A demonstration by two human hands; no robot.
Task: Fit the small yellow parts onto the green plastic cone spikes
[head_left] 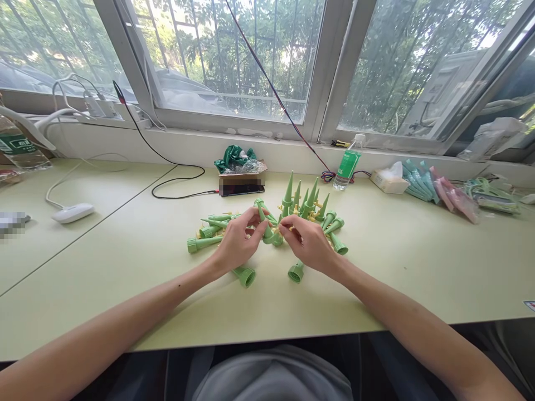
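Note:
My left hand (238, 239) is closed around a green plastic plant-watering spike (264, 227), its tip pointing up and away and its wide end toward me. Close beside it, my right hand (310, 243) pinches a small yellow plastic piece (276, 230) at the side of the spike; the fingertips partly hide it. More green spikes with yellow pieces lie around both hands. Several stand upright (310, 203) behind my right hand, and others lie on their sides (204, 243) to the left. Two threaded open ends (296, 272) face me below the hands.
Behind the pile are a phone (242, 190) on a black cable and a small box (240, 170) with green plastic. A water bottle (349, 162), a tissue pack (389, 181) and bagged teal and pink items (455, 197) stand right. A white mouse (73, 213) lies left.

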